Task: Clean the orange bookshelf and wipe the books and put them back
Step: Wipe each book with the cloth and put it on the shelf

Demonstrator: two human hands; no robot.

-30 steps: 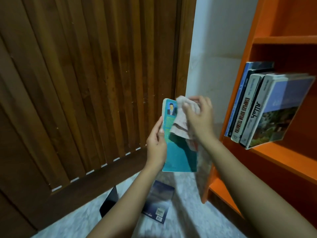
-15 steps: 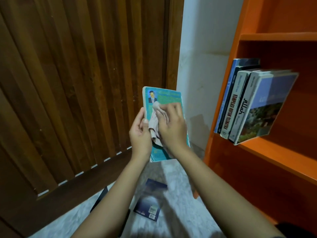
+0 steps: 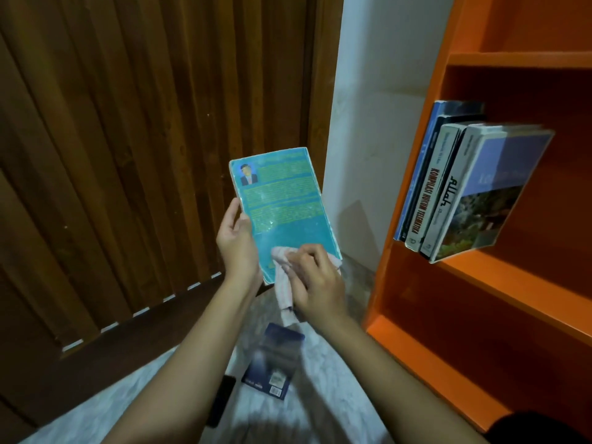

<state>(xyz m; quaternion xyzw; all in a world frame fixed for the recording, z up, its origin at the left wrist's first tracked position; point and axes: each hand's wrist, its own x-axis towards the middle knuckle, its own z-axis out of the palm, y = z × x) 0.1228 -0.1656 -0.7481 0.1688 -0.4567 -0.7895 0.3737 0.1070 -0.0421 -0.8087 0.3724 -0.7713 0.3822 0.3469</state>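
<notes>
Right hand [image 3: 315, 277] presses a bunched pinkish cloth [image 3: 283, 283] onto the lower corner of a teal book [image 3: 282, 203] at the centre of the frame, with its fingers curled over the cloth. Left hand [image 3: 238, 248] grips the book's left edge low down, thumb lying along the cover. It holds the book upright, tipped a little to the left, with the back cover facing the camera.

The job looks partway done. Four or so books [image 3: 464, 187] lean together on the middle shelf of the orange bookshelf [image 3: 386, 283] at the right of the frame. They have probably been wiped and returned, though that cannot be confirmed. No books show on the shelves above and below them. The teal book is being wiped and has yet to go back. A dark blue book [image 3: 274, 363] lies flat and blurred on the pale floor [image 3: 320, 411] below the hands, likely waiting its turn. Just left of it lies a thin black thing [image 3: 221, 402] that I cannot identify.

Both forearms reach up from the bottom of the frame and meet at the book. The right wrist bends inward over the cloth, whose loose end hangs below the hand. A brown slatted door [image 3: 128, 155] fills the left, and a white wall [image 3: 368, 123] stands between it and the bookshelf.
</notes>
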